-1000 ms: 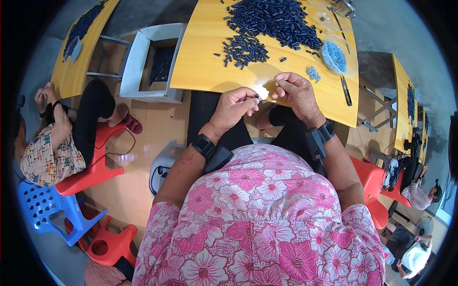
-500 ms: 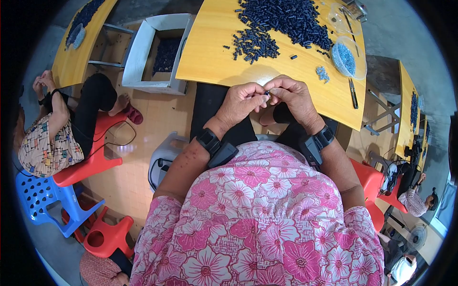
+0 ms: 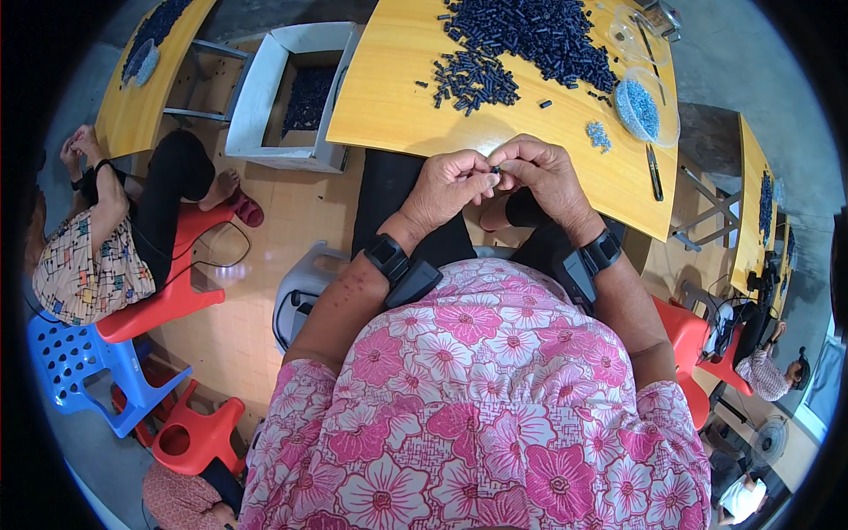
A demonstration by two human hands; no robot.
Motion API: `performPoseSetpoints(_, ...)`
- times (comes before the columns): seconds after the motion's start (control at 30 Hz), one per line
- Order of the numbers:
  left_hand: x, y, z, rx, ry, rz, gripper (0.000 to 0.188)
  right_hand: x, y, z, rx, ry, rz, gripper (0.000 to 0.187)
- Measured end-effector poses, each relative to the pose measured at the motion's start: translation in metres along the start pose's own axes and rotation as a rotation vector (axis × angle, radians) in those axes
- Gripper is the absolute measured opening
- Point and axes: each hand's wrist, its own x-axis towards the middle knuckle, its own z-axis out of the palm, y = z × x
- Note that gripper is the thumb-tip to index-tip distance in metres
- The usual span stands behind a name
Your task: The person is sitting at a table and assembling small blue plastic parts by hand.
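My left hand (image 3: 446, 187) and my right hand (image 3: 541, 177) meet over my lap, just off the front edge of the yellow table (image 3: 402, 93). Between the left thumb and forefinger sits a small dark cylindrical piece (image 3: 495, 170), mostly covered by the fingers. The right thumb and forefinger pinch at its other side; whether they hold a second tiny part cannot be made out. Farther back lies a large pile of dark cylindrical pieces (image 3: 539, 40), with a smaller heap (image 3: 477, 81) in front of it. One loose piece (image 3: 545, 104) lies apart.
Right on the table are a clear bowl of light-blue small parts (image 3: 638, 108), a little heap of them (image 3: 598, 136), and a black pen-like tool (image 3: 654, 173). A white box (image 3: 256, 146) stands left of the table. Another person (image 3: 97, 230) sits at far left, near a blue stool (image 3: 84, 367).
My hands stay pinched together almost in place, with the right fingers shifted slightly upward. The table's contents look the same.
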Motion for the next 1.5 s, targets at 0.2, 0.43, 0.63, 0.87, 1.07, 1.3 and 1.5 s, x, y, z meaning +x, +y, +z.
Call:
performPoseSetpoints(0.2,-0.001,0.001,-0.001,0.014,0.0,0.009,0.013,0.0,-0.003,0.0,-0.065,0.018,-0.029,0.014)
performPoseSetpoints(0.43,-0.002,-0.003,-0.004,0.024,-0.003,0.012,0.013,-0.004,-0.009,0.008,-0.432,0.03,-0.185,0.018)
performPoseSetpoints(0.63,-0.002,-0.002,-0.003,-0.002,0.033,0.03,0.015,-0.018,0.009,0.018,-0.222,0.129,-0.266,0.036)
performPoseSetpoints(0.87,-0.003,0.004,-0.003,0.049,0.019,0.01,0.014,-0.021,0.015,0.014,-0.447,0.192,-0.334,0.034)
performPoseSetpoints(1.07,-0.008,0.003,-0.001,0.036,0.072,-0.003,0.011,-0.019,-0.001,0.017,-0.598,0.162,-0.493,0.032)
performPoseSetpoints(1.3,-0.006,0.008,-0.001,0.007,0.034,-0.01,0.013,-0.006,0.008,-0.004,-0.458,0.38,-0.317,0.011)
performPoseSetpoints(1.5,-0.005,0.007,-0.004,-0.041,0.017,-0.028,0.013,0.013,-0.004,-0.027,-0.564,0.519,-0.21,0.013)
